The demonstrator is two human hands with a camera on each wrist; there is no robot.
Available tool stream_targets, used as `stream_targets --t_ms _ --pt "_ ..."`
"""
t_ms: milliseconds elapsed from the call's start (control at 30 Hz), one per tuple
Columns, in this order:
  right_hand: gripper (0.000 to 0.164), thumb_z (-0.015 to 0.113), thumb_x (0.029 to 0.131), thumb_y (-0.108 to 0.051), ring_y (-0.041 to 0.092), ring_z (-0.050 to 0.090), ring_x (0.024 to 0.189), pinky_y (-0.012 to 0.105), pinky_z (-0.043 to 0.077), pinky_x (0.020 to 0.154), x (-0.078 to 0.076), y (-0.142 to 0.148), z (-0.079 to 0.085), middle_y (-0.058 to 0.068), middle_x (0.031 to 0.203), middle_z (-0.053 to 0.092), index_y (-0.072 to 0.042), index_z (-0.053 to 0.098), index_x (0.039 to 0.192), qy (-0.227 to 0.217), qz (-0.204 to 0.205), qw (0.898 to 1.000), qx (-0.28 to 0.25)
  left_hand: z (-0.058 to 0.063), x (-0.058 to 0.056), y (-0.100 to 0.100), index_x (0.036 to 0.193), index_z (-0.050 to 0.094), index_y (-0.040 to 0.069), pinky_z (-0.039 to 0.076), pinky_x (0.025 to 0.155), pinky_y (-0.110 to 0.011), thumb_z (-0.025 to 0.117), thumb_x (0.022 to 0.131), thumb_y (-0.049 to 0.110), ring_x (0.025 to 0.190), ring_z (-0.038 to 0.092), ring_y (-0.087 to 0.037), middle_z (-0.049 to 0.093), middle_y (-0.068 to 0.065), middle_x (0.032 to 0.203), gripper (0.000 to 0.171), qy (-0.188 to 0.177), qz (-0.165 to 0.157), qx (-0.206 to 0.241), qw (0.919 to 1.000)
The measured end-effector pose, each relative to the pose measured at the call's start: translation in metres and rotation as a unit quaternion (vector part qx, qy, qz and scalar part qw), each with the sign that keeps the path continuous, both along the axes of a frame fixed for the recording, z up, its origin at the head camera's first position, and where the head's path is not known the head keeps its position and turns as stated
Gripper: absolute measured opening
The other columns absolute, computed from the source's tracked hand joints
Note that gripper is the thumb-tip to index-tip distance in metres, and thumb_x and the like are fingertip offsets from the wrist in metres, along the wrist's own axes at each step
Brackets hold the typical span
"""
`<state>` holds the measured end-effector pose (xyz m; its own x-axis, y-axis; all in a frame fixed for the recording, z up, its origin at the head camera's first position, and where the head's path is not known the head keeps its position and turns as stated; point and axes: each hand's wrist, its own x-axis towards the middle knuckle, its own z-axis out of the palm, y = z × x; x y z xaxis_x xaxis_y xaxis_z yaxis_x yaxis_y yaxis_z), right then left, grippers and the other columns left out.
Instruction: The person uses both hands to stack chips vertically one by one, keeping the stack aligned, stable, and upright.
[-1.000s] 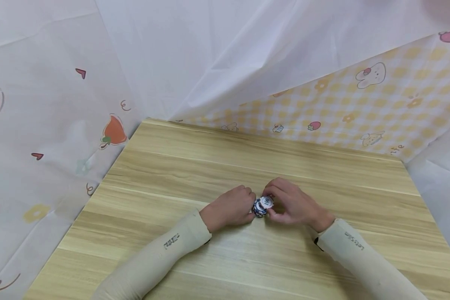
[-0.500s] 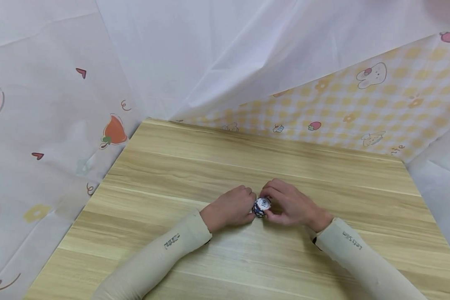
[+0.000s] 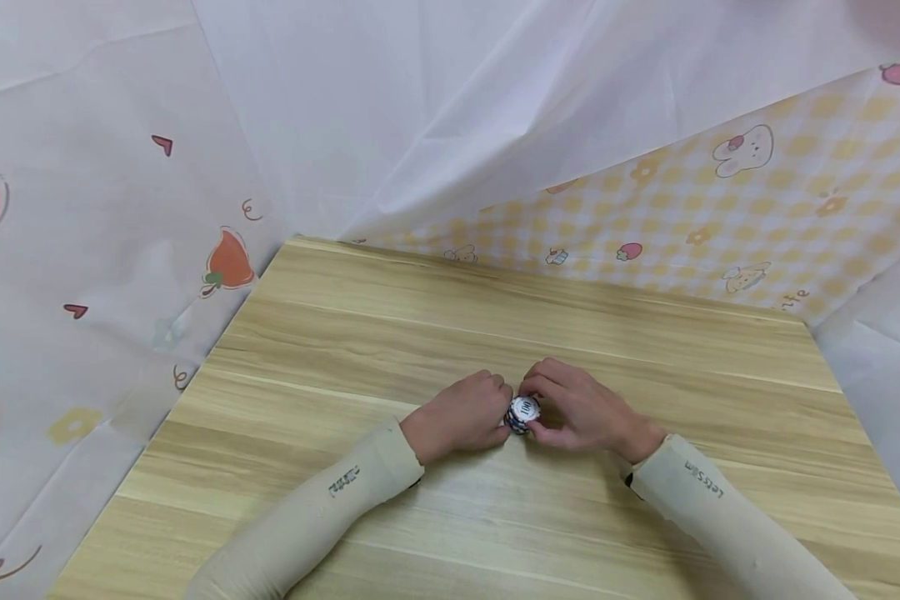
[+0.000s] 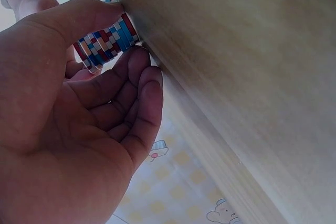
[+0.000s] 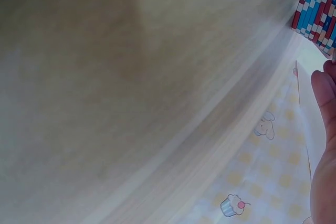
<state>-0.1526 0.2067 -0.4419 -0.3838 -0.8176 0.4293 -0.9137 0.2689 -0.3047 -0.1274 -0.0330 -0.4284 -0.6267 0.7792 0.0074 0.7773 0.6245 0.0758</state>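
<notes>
A stack of poker chips [image 3: 517, 426] stands on the wooden table between both hands. On top lies a white-faced chip [image 3: 525, 407] marked 100. My left hand [image 3: 461, 418] holds the lower part of the stack, thumb on the near side and curled fingers on the far side. From the right, my right hand [image 3: 587, 410] pinches the top chip between thumb and fingers. In the left wrist view the stacked chips [image 4: 107, 43] show red, blue and white edges. The right wrist view catches the stack [image 5: 314, 14] at its edge, partly cut off.
The wood-grain table [image 3: 435, 517] runs back to a yellow checked cloth [image 3: 675, 225]. White printed sheeting [image 3: 120, 208] hangs along the left side, and plain white sheeting [image 3: 345, 108] drapes behind.
The right hand has moved slightly left with the 100 chip, which was offset to the right of the stack and now sits over it. The left hand has stayed put.
</notes>
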Motion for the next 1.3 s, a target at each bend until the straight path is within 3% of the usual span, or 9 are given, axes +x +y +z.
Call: stream_targets --t_ms 1000,1133,1300 --pt "0.034 0.084 0.086 -0.018 0.013 0.062 0.099 0.031 0.056 0.084 0.0017 0.0004 0.0014 0.001 0.112 0.067 -0.004 0.071 0.114 -0.001 0.001 1.000 0.005 0.0025 0.0004 0.0009 0.100 0.071 0.005 0.052 0.081 -0.033 0.078 0.098 0.028 0.082 0.061 -0.018 0.068 -0.003 0.089 0.025 -0.002 -0.006 0.003 1.0000" --pt "0.033 0.081 0.090 -0.021 0.014 0.063 0.099 0.032 0.057 0.083 0.0016 0.0010 0.0007 0.003 0.112 0.067 -0.003 0.071 0.114 0.007 0.004 1.000 -0.005 0.0019 0.0006 0.0011 0.101 0.071 0.005 0.052 0.081 -0.033 0.078 0.098 0.029 0.083 0.061 -0.018 0.067 -0.003 0.090 0.025 -0.007 -0.002 0.003 1.0000" --pt "0.040 0.070 0.103 -0.035 0.021 0.065 0.105 0.038 0.058 0.088 0.0047 0.0046 0.0014 0.007 0.117 0.067 0.001 0.072 0.121 0.027 -0.021 0.999 -0.005 -0.0008 0.0006 -0.0037 0.102 0.071 0.005 0.051 0.080 -0.030 0.078 0.099 0.033 0.084 0.058 -0.017 0.066 -0.002 0.092 0.029 -0.037 0.013 0.006 0.9992"
